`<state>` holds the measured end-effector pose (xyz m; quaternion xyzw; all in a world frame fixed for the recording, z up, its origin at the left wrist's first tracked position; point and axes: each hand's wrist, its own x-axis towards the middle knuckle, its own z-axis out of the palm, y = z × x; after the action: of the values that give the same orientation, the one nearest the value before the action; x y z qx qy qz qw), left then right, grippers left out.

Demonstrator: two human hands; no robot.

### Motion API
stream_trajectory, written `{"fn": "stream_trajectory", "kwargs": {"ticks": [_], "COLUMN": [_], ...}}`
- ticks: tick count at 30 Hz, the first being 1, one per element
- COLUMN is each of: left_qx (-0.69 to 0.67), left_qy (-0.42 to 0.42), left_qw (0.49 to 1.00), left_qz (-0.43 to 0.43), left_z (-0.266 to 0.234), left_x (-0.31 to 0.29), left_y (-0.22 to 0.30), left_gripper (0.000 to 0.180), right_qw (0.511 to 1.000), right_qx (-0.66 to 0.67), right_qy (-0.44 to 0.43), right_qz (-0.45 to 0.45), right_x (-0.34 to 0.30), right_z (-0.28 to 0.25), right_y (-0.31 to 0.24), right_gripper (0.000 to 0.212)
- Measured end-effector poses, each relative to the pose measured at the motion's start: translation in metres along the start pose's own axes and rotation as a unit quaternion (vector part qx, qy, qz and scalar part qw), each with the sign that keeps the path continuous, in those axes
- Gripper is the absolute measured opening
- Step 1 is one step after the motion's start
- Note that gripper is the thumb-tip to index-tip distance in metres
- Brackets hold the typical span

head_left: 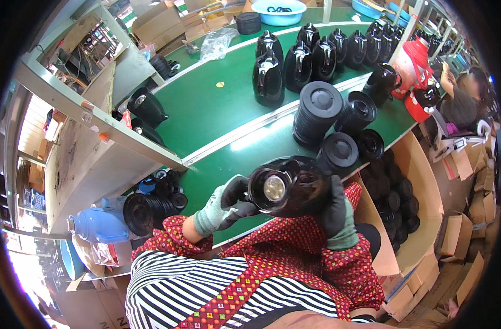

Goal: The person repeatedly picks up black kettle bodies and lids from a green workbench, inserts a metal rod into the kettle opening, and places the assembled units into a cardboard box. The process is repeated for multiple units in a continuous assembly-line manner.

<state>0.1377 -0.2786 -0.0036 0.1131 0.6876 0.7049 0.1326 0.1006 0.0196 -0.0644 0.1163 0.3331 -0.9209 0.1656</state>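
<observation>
I hold a glossy black vacuum jug lying tilted in front of me, its round opening facing me and a silvery disc showing inside. My left hand, in a grey-green glove with dark fingers, is closed at the rim of the opening. On the jug's other end, my right hand is wrapped round its side, though part of those fingers is hidden. Just beyond the jug lie black round discs, and behind them rises a tall stack of similar discs.
Several black jugs stand on the green bench. A red jug is at the far right, near a seated person. At my right, a cardboard box holds black round parts. A blue jug lies left, below a metal frame.
</observation>
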Motion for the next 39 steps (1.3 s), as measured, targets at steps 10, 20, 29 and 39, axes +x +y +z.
{"fn": "stream_trajectory", "kwargs": {"ticks": [10, 20, 29, 39], "left_qx": [0.050, 0.319, 0.363, 0.503], "left_qy": [0.156, 0.413, 0.385, 0.660], "left_qw": [0.984, 0.853, 0.844, 0.511], "left_qz": [-0.071, 0.012, -0.093, -0.223], "left_z": [-0.056, -0.233, -0.237, -0.410], "left_x": [0.009, 0.236, 0.353, 0.218], "left_y": [-0.014, -0.084, -0.071, -0.066], "left_gripper": [0.040, 0.042, 0.062, 0.106], "right_qw": [0.978, 0.822, 0.839, 0.876], "right_qx": [-0.173, -0.528, -0.526, -0.478], "right_qy": [-0.108, -0.038, -0.009, -0.015], "right_qz": [0.044, -0.211, -0.138, -0.058], "right_x": [0.045, 0.030, 0.042, 0.048], "right_z": [0.017, -0.027, -0.024, -0.009], "right_y": [0.028, 0.052, 0.044, 0.040], "right_gripper": [0.050, 0.035, 0.032, 0.040]}}
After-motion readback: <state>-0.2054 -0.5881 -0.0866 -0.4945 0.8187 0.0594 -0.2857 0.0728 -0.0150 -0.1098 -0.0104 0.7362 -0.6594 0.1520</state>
